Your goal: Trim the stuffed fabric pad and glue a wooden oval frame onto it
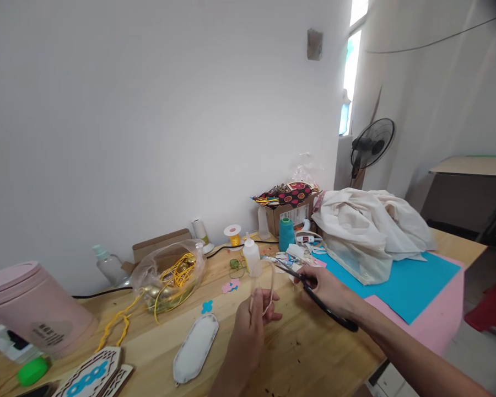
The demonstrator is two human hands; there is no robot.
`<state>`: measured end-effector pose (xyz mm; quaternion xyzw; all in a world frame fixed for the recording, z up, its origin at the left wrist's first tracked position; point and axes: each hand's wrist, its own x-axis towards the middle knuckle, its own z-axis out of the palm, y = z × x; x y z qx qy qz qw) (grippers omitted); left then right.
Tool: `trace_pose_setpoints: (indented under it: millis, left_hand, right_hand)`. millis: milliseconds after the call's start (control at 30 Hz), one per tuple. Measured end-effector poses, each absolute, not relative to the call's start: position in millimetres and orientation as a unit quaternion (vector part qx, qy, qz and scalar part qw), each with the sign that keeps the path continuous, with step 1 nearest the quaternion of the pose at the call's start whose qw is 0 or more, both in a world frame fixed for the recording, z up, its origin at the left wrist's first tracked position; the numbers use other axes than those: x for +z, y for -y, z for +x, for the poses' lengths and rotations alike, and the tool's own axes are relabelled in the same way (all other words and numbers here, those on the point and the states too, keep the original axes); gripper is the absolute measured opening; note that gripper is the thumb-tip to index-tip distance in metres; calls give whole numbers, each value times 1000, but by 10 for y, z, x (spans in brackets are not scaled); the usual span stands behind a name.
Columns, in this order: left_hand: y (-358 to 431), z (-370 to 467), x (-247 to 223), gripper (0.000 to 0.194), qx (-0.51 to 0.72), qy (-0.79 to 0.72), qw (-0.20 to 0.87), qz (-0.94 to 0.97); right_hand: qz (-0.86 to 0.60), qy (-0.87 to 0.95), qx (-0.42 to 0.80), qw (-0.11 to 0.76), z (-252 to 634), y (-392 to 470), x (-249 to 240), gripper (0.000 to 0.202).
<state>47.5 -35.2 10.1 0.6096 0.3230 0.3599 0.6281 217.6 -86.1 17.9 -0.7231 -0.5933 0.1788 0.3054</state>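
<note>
My left hand [254, 317] is closed over the table, its fingers pinching a thin pale loop of cord [272, 284] that stands up from the fingertips. To its right, my right hand [324, 289] grips a pair of black-handled scissors [333, 314]. The blades point left toward the top of the loop; whether they touch it I cannot tell. Left of my left hand lies a white padded oval piece [196, 348] with a grey edge. A blue flower cutout [207, 306] and pink flower cutouts [230, 285] lie beyond it. Behind the loop stands a white squeeze bottle [252, 255].
A teal thread cone [286, 234], paper scraps and a stuffed cardboard box [285, 216] stand at the back. Blue sheets [424, 292] and a white bag [367, 231] cover the right side. Left are a plastic bag with yellow cord [171, 275] and a pink bin [37, 309].
</note>
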Motion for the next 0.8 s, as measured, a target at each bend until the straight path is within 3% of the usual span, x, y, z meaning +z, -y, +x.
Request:
trace_pose_setpoints:
  millis: [267, 433, 800]
  left_hand:
    - [348, 502, 105, 51, 373, -337, 685, 528]
    - [357, 515, 91, 40, 348, -295, 761, 461]
    - [343, 510, 9, 30, 348, -315, 688, 553]
  right_hand:
    - [-742, 570, 147, 320, 2129, 942, 97, 29]
    - [-744, 566, 140, 326, 2143, 979, 118, 28]
    - [-711, 586, 198, 333, 2202, 902, 197, 19]
